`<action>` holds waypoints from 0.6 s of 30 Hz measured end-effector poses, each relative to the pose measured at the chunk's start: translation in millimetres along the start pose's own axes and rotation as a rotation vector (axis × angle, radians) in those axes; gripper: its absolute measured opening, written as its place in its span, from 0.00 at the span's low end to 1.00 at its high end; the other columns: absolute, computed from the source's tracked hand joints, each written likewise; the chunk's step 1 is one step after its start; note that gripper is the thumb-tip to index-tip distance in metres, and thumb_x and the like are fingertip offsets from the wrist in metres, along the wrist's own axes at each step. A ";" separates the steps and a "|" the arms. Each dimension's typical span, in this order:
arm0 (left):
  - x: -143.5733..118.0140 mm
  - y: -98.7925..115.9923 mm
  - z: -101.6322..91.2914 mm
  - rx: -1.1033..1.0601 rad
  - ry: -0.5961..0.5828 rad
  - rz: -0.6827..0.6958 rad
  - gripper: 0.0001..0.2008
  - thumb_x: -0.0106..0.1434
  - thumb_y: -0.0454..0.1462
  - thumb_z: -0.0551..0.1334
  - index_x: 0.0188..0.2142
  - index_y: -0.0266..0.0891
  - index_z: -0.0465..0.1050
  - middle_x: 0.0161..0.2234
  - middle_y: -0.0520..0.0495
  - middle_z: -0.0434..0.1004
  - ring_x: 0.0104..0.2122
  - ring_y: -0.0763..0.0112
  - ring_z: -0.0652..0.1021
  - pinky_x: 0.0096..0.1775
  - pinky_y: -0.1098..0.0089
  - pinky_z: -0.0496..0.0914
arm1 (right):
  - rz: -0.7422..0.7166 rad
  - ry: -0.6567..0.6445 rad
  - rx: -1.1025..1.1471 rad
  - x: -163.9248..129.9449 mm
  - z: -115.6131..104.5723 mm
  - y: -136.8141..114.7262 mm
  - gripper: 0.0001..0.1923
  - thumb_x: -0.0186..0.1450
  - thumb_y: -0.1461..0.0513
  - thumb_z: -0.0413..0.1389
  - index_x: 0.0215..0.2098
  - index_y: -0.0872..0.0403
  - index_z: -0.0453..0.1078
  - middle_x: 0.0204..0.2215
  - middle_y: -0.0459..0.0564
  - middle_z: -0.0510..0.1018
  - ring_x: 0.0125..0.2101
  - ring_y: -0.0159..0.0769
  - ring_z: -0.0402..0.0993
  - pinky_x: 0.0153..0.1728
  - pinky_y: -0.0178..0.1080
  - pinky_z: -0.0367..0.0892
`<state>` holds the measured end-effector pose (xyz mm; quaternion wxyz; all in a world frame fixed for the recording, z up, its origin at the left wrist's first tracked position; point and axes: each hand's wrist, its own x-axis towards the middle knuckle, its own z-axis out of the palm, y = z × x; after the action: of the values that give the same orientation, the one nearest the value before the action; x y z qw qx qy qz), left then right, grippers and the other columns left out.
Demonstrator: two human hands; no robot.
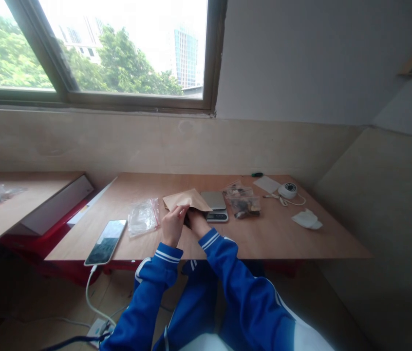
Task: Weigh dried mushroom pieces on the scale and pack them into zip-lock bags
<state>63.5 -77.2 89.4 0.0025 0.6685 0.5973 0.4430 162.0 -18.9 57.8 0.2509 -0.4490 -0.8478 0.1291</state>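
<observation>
Both hands are up at the middle of the wooden table [271, 234], working on a brown paper envelope [186, 199]. The left hand [172, 225] has its fingers curled over the envelope's near edge, pinching it from the left side. The right hand [192, 217] is mostly tucked under or into the envelope, so only the wrist and blue sleeve show, and I cannot tell how its fingers are set. The envelope sits tilted, its far end lifted a little, just in front of a small silver scale [215, 205]. Left of the hands lies a clear plastic bag [143, 216], and further left a phone [105, 242], screen up, with a white cable [91, 292] running off the table edge. Right of the scale are clear bags with dark pieces inside [244, 201], then a white card [266, 184], a small round white device [288, 190] and a crumpled white cloth [307, 219].
</observation>
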 end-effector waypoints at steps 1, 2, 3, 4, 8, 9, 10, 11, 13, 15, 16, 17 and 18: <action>-0.4 0.1 0.6 -0.005 -0.009 0.000 0.11 0.64 0.40 0.55 0.42 0.45 0.75 0.36 0.50 0.78 0.28 0.73 0.76 0.30 0.75 0.66 | -0.010 -0.020 0.010 -4.2 -3.5 1.2 0.16 0.64 0.66 0.50 0.50 0.61 0.67 0.44 0.59 0.76 0.44 0.43 0.73 0.50 0.42 0.64; -1.1 0.2 0.9 -0.011 -0.018 0.000 0.11 0.65 0.40 0.55 0.42 0.45 0.75 0.36 0.50 0.78 0.28 0.73 0.76 0.31 0.75 0.66 | -0.028 -0.042 0.033 -8.4 -7.2 2.1 0.17 0.64 0.66 0.51 0.51 0.60 0.67 0.45 0.58 0.76 0.44 0.42 0.73 0.49 0.41 0.65; -1.8 0.3 0.9 -0.015 -0.026 -0.003 0.11 0.65 0.40 0.55 0.42 0.45 0.75 0.36 0.50 0.78 0.28 0.73 0.76 0.31 0.75 0.66 | -0.051 -0.058 0.068 -12.5 -10.9 2.6 0.18 0.63 0.66 0.52 0.52 0.59 0.66 0.46 0.56 0.76 0.45 0.41 0.73 0.48 0.40 0.66; -2.4 0.5 0.6 -0.018 -0.028 -0.009 0.11 0.65 0.40 0.55 0.42 0.45 0.75 0.36 0.50 0.78 0.28 0.73 0.76 0.31 0.75 0.67 | -0.076 -0.066 0.109 -16.3 -14.4 2.9 0.20 0.62 0.67 0.52 0.53 0.57 0.65 0.47 0.55 0.75 0.45 0.41 0.72 0.48 0.39 0.66; -2.6 1.5 -2.6 -0.050 -0.023 -0.044 0.11 0.64 0.40 0.55 0.40 0.46 0.75 0.35 0.51 0.78 0.28 0.74 0.76 0.30 0.75 0.67 | -0.140 -0.049 0.210 -28.0 -24.0 3.4 0.23 0.61 0.69 0.51 0.55 0.55 0.63 0.50 0.54 0.73 0.50 0.41 0.69 0.50 0.41 0.65; -2.2 1.9 -3.4 -0.058 -0.026 -0.048 0.11 0.64 0.41 0.55 0.39 0.46 0.75 0.35 0.51 0.78 0.27 0.74 0.76 0.30 0.75 0.67 | -0.142 -0.054 0.207 -29.9 -25.0 3.9 0.23 0.61 0.70 0.51 0.55 0.55 0.63 0.51 0.54 0.72 0.50 0.41 0.69 0.51 0.42 0.64; -1.8 2.4 -4.0 -0.062 -0.028 -0.051 0.11 0.64 0.41 0.55 0.38 0.46 0.75 0.35 0.51 0.78 0.26 0.75 0.75 0.30 0.75 0.67 | -0.142 -0.068 0.198 -31.4 -25.8 4.7 0.22 0.61 0.70 0.51 0.54 0.55 0.64 0.51 0.55 0.72 0.50 0.41 0.68 0.51 0.43 0.64; -1.4 2.9 -4.5 -0.063 -0.028 -0.056 0.11 0.64 0.41 0.55 0.38 0.45 0.76 0.34 0.51 0.78 0.26 0.75 0.75 0.30 0.75 0.67 | -0.137 -0.085 0.184 -32.7 -26.4 5.5 0.21 0.61 0.71 0.51 0.53 0.56 0.65 0.50 0.55 0.72 0.50 0.41 0.68 0.51 0.43 0.64; -0.8 3.9 -5.2 -0.062 -0.024 -0.075 0.11 0.64 0.42 0.56 0.38 0.45 0.76 0.35 0.51 0.79 0.26 0.75 0.75 0.31 0.75 0.68 | -0.121 -0.116 0.146 -34.3 -28.0 6.9 0.21 0.60 0.71 0.51 0.52 0.56 0.65 0.50 0.56 0.72 0.50 0.41 0.68 0.50 0.43 0.65; -0.2 4.7 -6.0 -0.059 -0.022 -0.093 0.10 0.64 0.41 0.56 0.38 0.45 0.76 0.35 0.52 0.79 0.27 0.75 0.76 0.31 0.76 0.68 | -0.097 -0.127 0.095 -35.4 -30.5 7.0 0.21 0.60 0.72 0.53 0.51 0.56 0.66 0.48 0.57 0.72 0.49 0.42 0.68 0.49 0.43 0.66; 0.2 5.0 -6.5 -0.054 -0.024 -0.096 0.10 0.64 0.41 0.56 0.39 0.46 0.76 0.35 0.52 0.79 0.27 0.75 0.76 0.31 0.76 0.67 | -0.085 -0.123 0.069 -35.9 -32.0 6.4 0.20 0.60 0.71 0.53 0.51 0.56 0.66 0.47 0.57 0.73 0.49 0.42 0.69 0.49 0.43 0.66; 0.7 5.1 -7.2 -0.049 -0.027 -0.096 0.10 0.64 0.41 0.56 0.39 0.46 0.76 0.35 0.53 0.79 0.27 0.75 0.76 0.30 0.76 0.67 | -0.075 -0.112 0.044 -36.5 -33.5 5.4 0.20 0.60 0.71 0.53 0.51 0.56 0.66 0.46 0.57 0.73 0.48 0.42 0.69 0.48 0.43 0.66; 1.4 5.1 -8.0 -0.045 -0.033 -0.091 0.10 0.64 0.40 0.56 0.39 0.47 0.76 0.35 0.53 0.79 0.27 0.75 0.75 0.30 0.76 0.67 | -0.072 -0.093 0.025 -37.2 -34.9 4.3 0.19 0.61 0.70 0.53 0.51 0.57 0.65 0.44 0.57 0.73 0.47 0.42 0.70 0.48 0.44 0.67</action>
<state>62.7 -81.7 97.8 0.0474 0.6475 0.6170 0.4447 201.4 -47.5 73.7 0.2211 -0.4084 -0.8726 0.1514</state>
